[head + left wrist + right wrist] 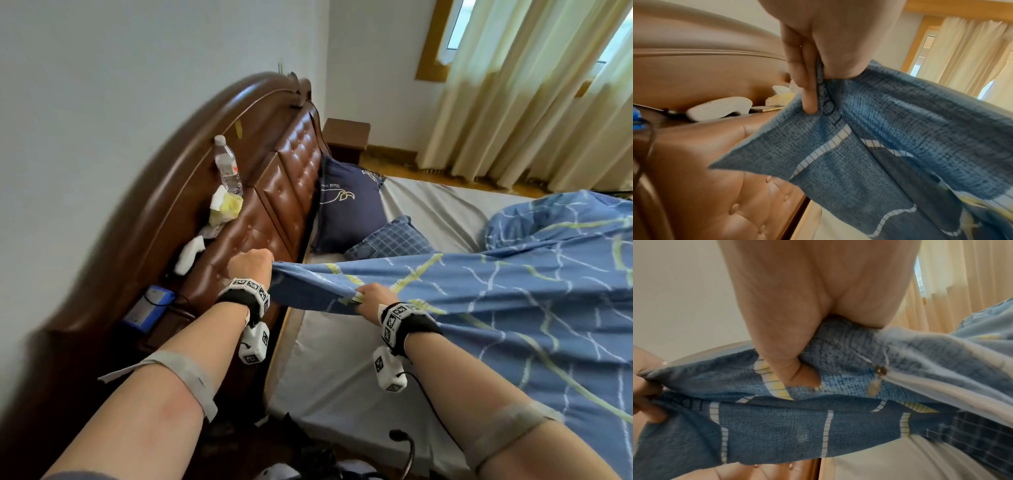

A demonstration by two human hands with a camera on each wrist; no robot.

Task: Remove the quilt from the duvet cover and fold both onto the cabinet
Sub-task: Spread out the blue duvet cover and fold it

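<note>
Head view: left hand (pixel 251 265) and right hand (pixel 371 298) at frame centre, each clenched on edge of blue patterned fabric duvet cover (pixel 513 291), likely tensioning it; cover spreads right over bed. Quilt not distinguishable.
Left wrist view: fingers (pixel 807 97) pinch cover corner.
Right wrist view: zipper pull (pixel 880 370) right of grip; cabinet unidentified.

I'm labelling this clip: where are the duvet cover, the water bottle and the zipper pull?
duvet cover (pixel 479 308), head view, spread middle.
water bottle (pixel 226 168), head view, body.
zipper pull (pixel 875 385), right wrist view, tab.

Blue line-patterned duvet cover (pixel 479 301), corner lifted, seemingly spread over bed.
</note>
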